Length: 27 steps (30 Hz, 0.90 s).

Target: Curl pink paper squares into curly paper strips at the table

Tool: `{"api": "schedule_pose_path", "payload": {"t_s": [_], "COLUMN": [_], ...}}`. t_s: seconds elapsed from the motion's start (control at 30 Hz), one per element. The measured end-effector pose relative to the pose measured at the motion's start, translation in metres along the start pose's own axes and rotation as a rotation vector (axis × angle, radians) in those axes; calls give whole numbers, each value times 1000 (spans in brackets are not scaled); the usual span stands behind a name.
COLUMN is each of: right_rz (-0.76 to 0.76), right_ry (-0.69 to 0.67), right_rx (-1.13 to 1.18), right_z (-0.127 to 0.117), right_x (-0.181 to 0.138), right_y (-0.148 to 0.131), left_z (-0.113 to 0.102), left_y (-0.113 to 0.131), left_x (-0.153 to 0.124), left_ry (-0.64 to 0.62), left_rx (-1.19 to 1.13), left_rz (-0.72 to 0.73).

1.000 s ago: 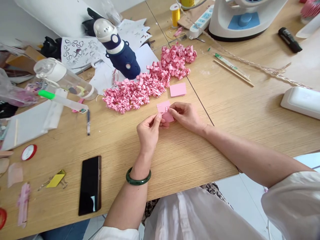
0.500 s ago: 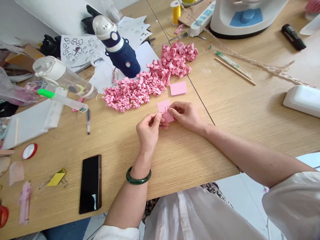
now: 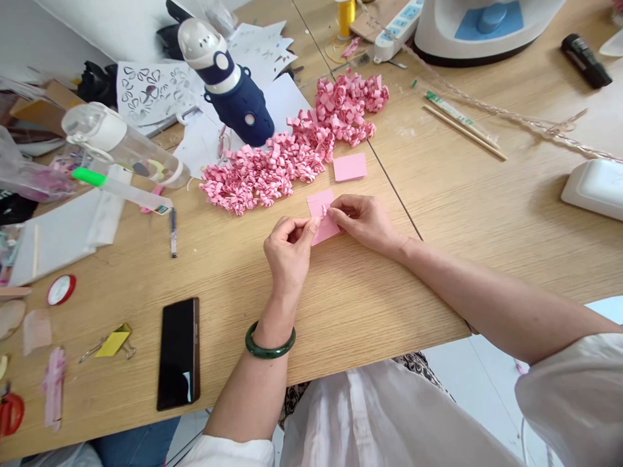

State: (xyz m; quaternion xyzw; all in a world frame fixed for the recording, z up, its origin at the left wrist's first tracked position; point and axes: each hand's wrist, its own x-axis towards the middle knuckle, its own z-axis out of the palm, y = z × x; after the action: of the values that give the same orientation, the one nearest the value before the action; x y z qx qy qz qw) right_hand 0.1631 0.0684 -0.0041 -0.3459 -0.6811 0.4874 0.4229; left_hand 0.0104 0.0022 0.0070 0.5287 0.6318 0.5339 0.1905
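Note:
My left hand, with a dark green bangle on its wrist, pinches a small pink paper strip between thumb and forefinger. From the other side, my right hand holds the same strip in its fingertips. The strip looks partly curled; its far details are too small to make out. Directly under the fingertips lies a pink paper sheet on the table. A second stack of pink paper lies just beyond it. Behind both spreads a long heap of curled pink paper pieces.
A navy bottle and a clear bottle stand or lie behind the heap. To the left are a phone, a yellow binder clip and red scissors. Wooden sticks and a white device lie right.
My left hand's other fingers have drawn back off the pink sheet, leaving thumb and forefinger pinching the strip. The view has shifted slightly; my right hand stays at the strip.

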Motion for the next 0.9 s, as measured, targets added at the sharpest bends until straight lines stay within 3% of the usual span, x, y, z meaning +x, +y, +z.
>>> {"api": "schedule_pose_path", "payload": {"t_s": [0.1, 0.43, 0.9], "right_rz": [8, 39, 152], "right_ry": [-8, -35, -121], "right_rx": [11, 72, 215], "right_z": [0, 0, -1], "right_x": [0, -1, -1], "right_y": [1, -1, -9], "left_z": [-1, -1, 0], "left_y": [0, 1, -2], "left_x": [1, 2, 1], "left_ry": [4, 6, -54], "left_rx": [35, 5, -166], "left_rz": [58, 60, -108]}}
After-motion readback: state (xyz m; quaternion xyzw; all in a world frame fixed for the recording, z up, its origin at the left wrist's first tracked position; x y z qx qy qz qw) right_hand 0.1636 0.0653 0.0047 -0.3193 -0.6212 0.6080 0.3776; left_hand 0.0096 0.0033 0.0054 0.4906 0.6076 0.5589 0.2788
